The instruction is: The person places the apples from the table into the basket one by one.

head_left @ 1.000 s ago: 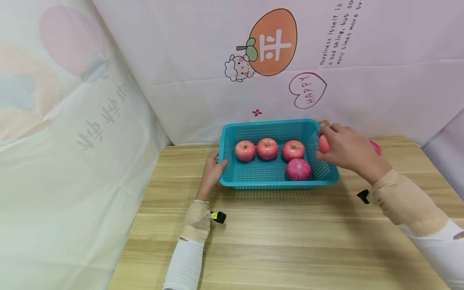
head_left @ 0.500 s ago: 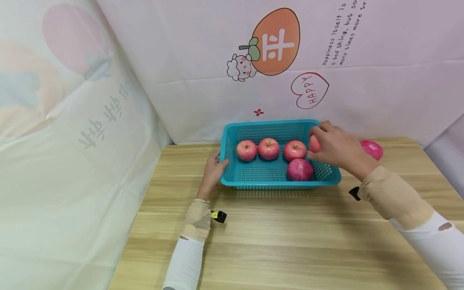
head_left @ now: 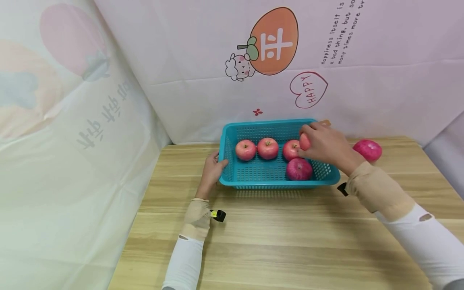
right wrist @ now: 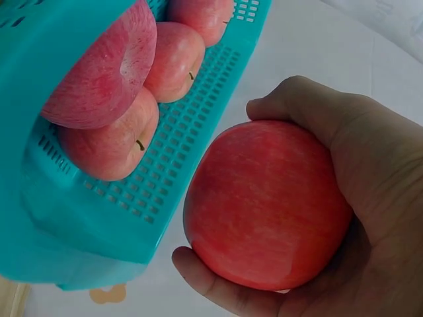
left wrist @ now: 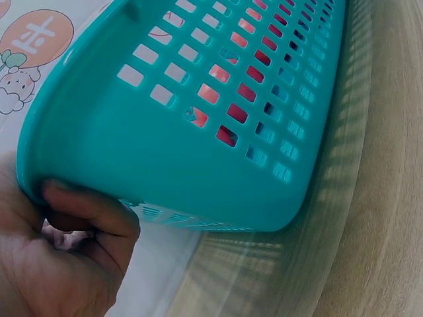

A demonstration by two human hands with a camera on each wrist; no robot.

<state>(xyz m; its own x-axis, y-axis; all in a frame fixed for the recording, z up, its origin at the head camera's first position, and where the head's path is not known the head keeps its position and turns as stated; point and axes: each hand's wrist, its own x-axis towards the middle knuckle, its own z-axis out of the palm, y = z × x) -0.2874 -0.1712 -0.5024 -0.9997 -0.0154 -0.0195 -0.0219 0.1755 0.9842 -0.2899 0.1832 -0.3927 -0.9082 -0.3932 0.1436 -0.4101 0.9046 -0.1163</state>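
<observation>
A blue-green plastic basket [head_left: 259, 171] with perforated walls stands on the table. My left hand [head_left: 212, 171] grips its left rim, thumb over the edge; in the left wrist view the fingers [left wrist: 99, 211] curl at the rim. Above the basket's right part, my right hand [head_left: 328, 147] holds a red apple [right wrist: 268, 205], with fingers and thumb around its sides. Inside lie three apples in a row: a left one [head_left: 245, 150], a middle one [head_left: 268, 148] and a right one [head_left: 291, 150], partly hidden by my hand. A darker pinkish-purple round fruit [head_left: 299, 169] sits before the right apple.
Another pinkish-purple round fruit [head_left: 367, 150] lies on the wooden table [head_left: 275, 237], right of the basket and behind my right wrist. A printed white cloth [head_left: 195, 64] hangs behind the table, and another cloth [head_left: 72, 193] covers the left side.
My right hand has moved left with the apple, from the basket's right rim to over the right apple. The fruit on the table has come into fuller view. My left hand stays on the rim.
</observation>
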